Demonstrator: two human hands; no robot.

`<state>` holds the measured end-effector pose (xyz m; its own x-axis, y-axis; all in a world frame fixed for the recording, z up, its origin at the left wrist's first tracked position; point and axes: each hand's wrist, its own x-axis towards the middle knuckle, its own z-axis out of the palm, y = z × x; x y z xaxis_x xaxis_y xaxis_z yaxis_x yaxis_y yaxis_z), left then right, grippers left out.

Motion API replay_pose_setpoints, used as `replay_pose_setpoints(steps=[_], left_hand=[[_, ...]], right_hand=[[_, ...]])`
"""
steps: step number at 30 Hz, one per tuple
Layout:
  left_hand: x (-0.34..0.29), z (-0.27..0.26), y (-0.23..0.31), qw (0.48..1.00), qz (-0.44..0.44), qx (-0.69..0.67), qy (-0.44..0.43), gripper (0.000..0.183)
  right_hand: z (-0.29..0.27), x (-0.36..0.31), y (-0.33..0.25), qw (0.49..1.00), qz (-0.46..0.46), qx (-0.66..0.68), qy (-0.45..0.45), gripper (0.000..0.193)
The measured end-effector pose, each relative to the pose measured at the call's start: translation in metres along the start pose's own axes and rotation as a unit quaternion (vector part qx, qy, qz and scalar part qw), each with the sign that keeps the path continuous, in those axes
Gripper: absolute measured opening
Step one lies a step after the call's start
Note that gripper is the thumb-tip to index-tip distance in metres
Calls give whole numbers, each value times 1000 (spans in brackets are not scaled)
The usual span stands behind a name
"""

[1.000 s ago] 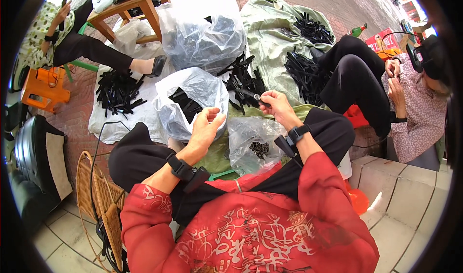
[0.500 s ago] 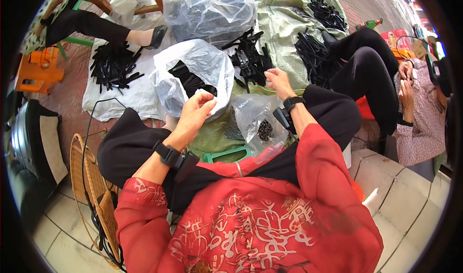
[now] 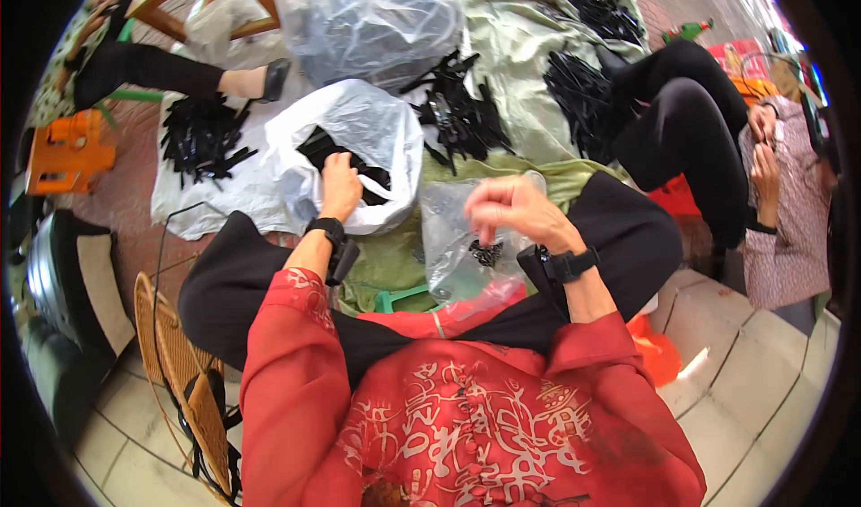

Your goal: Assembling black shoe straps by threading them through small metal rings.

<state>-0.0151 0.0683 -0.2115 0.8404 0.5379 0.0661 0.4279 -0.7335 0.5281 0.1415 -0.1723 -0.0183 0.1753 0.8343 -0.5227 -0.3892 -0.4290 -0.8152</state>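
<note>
Reference point: the white plastic bag [image 3: 386, 112], standing upright with its mouth spread. The black strips [image 3: 314, 148] lie loose inside it.

Left hand [image 3: 342, 184]: at the bag's near rim, fingers reaching down over the strips. The fingertips are hidden, so whether they pinch a strip cannot be told.

Right hand [image 3: 518, 207]: to the right of the bag, above a clear bag [image 3: 439, 260] of small dark parts [image 3: 485, 253]. The fingers are loosely bent and blurred; whether they hold anything cannot be told.

Just beyond the bag, to its right, lies a pile of black pieces [image 3: 457, 112].

Assessment: the strips look tangled, so a sound pick would isolate one, pinch it near an end and draw it straight up, clear of the soft rim. The wrist should avoid pressing the rim inward. The right hand is best kept clear of the clear bag's thin edge.
</note>
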Motion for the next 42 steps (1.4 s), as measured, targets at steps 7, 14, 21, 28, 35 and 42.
replay_pose_setpoints(steps=[7, 14, 21, 28, 35, 42], left_hand=[[7, -13, 28, 970, -179, 33, -162, 25], [-4, -12, 46, 984, -136, -91, -69, 27], [-1, -37, 53, 951, -208, -226, 25, 17], [-14, -82, 97, 695, -341, -630, -65, 17], [-25, -106, 144, 740, -266, -607, -113, 19], [-21, -130, 161, 777, -195, -559, -214, 29]], right_hand=[[-3, -12, 73, 896, 42, -400, -189, 23], [-10, 36, 183, 855, 196, -480, 11, 47], [-21, 50, 215, 839, 87, -533, 60, 49], [-16, 49, 179, 888, 207, -408, 35, 24], [-17, 45, 172, 810, -10, -572, 128, 22], [-2, 36, 135, 833, 119, -535, 83, 26]])
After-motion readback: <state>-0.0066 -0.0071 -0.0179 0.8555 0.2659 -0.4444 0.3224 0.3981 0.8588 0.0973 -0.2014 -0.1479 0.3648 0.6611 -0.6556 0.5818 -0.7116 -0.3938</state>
